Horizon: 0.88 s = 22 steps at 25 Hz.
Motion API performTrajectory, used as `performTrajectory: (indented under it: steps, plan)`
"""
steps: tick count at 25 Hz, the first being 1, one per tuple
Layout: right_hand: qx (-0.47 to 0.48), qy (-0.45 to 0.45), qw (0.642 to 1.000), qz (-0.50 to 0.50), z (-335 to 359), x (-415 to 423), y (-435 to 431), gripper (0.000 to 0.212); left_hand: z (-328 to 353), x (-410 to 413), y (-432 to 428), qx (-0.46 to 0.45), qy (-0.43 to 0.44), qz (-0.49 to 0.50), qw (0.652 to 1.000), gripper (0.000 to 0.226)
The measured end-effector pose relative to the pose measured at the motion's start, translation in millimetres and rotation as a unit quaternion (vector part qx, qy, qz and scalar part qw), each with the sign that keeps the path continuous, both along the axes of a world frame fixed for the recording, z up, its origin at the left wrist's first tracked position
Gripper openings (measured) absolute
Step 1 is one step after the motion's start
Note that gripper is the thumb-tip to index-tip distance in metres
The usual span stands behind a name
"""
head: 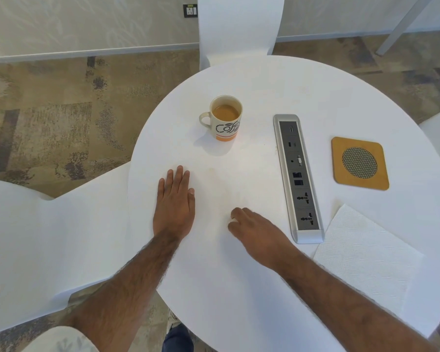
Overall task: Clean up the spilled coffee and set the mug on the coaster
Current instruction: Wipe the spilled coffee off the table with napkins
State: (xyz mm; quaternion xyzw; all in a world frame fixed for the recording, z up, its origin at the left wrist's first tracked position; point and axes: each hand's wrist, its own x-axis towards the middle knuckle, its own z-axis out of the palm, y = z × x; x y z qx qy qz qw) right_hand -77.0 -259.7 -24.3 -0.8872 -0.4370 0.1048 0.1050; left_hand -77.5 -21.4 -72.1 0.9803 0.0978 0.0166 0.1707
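Left hand [174,201] flat, fingers spread on round white worktop [239,288]. Right hand [254,231] curled, grip pinching small white wad [233,220]. Coffee mug [225,118] upright, part full, far left of power strip [298,177]; cork coaster [360,163] right; paper towel [366,252] flat near.

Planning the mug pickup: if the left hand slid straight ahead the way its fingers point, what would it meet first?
Probably the cream ceramic coffee mug. The left hand lies flat on the round white table, fingers aimed up and slightly right; only bare tabletop lies between.

Glossy ceramic mug [226,120], cork-like coaster [360,163], matt table [315,92], textured paper napkin [366,252]
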Motion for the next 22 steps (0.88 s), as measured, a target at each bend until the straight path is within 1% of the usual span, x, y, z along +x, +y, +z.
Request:
performTrajectory:
  steps: [1, 2, 3, 4, 5, 6, 7, 9, 10, 11, 14, 16, 17, 19, 22]
  plan:
    - [0.016, 0.024, 0.999, -0.043, 0, 6, -3, 0.025, 0, 0, 0, 0.000, 0.000, 0.000, 1.000, 0.053]
    - [0.040, 0.061, 0.991, -0.112, 0, 12, -6, 0.035, 0, 0, 1, -0.001, 0.001, 0.000, 1.000, 0.054]
    - [0.071, 0.110, 0.970, -0.207, 4, 19, -9, 0.041, 0, 0, 1, -0.004, 0.002, 0.000, 1.000, 0.053]
    - [0.096, 0.155, 0.935, -0.303, 7, 28, -13, 0.042, 0, 0, 1, -0.006, 0.003, 0.000, 1.000, 0.053]
    - [0.125, 0.194, 0.893, -0.385, 10, 35, -18, 0.038, 0, 0, 1, -0.008, 0.003, 0.001, 1.000, 0.053]
    - [0.164, 0.244, 0.843, -0.449, 13, 40, -24, 0.034, 0, 0, 1, -0.009, 0.003, 0.001, 1.000, 0.053]
    - [0.226, 0.302, 0.784, -0.493, 17, 42, -31, 0.032, 0, 0, 1, -0.010, 0.004, 0.002, 1.000, 0.054]
    - [0.339, 0.401, 0.664, -0.533, 28, 37, -48, 0.030, -1, 0, 2, -0.011, 0.005, 0.002, 1.000, 0.056]
    - [0.366, 0.436, 0.621, -0.539, 33, 31, -56, 0.028, -1, 0, 2, -0.009, 0.005, 0.003, 1.000, 0.056]
    - [0.374, 0.463, 0.596, -0.539, 37, 23, -65, 0.025, -1, 0, 2, -0.008, 0.005, 0.002, 1.000, 0.056]
    - [0.362, 0.517, 0.562, -0.535, 35, -13, -96, 0.019, 0, 0, 1, -0.008, 0.006, 0.002, 1.000, 0.053]
    - [0.343, 0.536, 0.557, -0.534, 34, -41, -113, 0.016, 0, 0, 1, -0.005, 0.003, 0.001, 1.000, 0.052]
    - [0.329, 0.535, 0.561, -0.539, 35, -53, -120, 0.015, -1, 0, 0, -0.004, 0.001, -0.001, 1.000, 0.052]
    - [0.296, 0.517, 0.584, -0.552, 35, -72, -132, 0.015, -2, -1, 1, 0.000, -0.008, -0.002, 1.000, 0.055]
    - [0.225, 0.489, 0.643, -0.545, 33, -87, -144, 0.016, -3, -1, 0, 0.006, -0.015, -0.006, 1.000, 0.054]
